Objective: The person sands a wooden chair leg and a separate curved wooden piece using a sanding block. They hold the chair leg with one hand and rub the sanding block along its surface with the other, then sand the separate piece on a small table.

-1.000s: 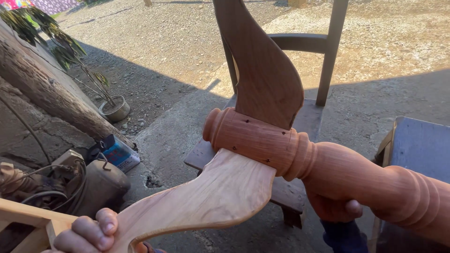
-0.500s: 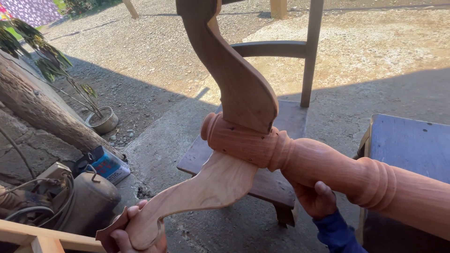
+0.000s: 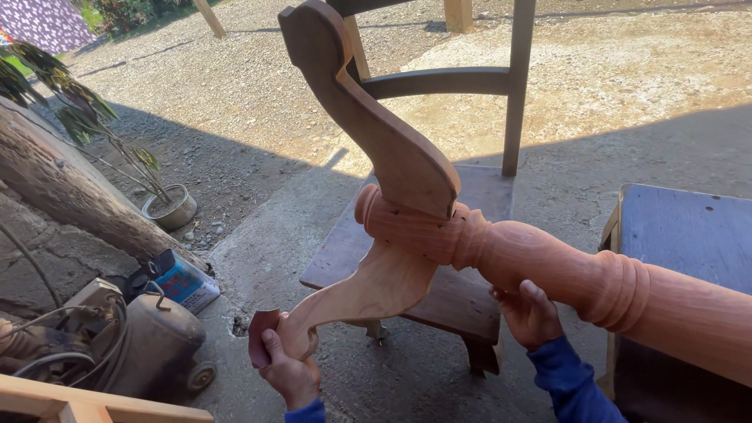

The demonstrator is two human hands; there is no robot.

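I see my left hand [image 3: 288, 368] with its grip clamped around the foot of a pale curved wooden leg [image 3: 368, 294], a reddish-brown piece of sandpaper [image 3: 261, 335] pressed against that foot under the fingers. My right hand [image 3: 531, 313] cups the underside of a turned reddish wooden post [image 3: 564, 274], grip closed on it from below. The pale leg joins the post near its rounded end, and a second, darker curved leg [image 3: 368, 125] rises from the same collar. The whole piece hangs in the air above a low wooden chair [image 3: 470, 188].

At lower left a small box-shaped package [image 3: 184, 282], blue and white with a red patch, lies on the ground just beside a rounded grey metal tank [image 3: 157, 337] with wires. A blue-topped tabletop [image 3: 689, 231] stands at right. A potted plant [image 3: 168, 207] sits by a rough log [image 3: 63, 192].

The ground is cracked concrete [image 3: 266, 251] in shade; beyond lies sunlit gravel [image 3: 627, 70], outdoors.
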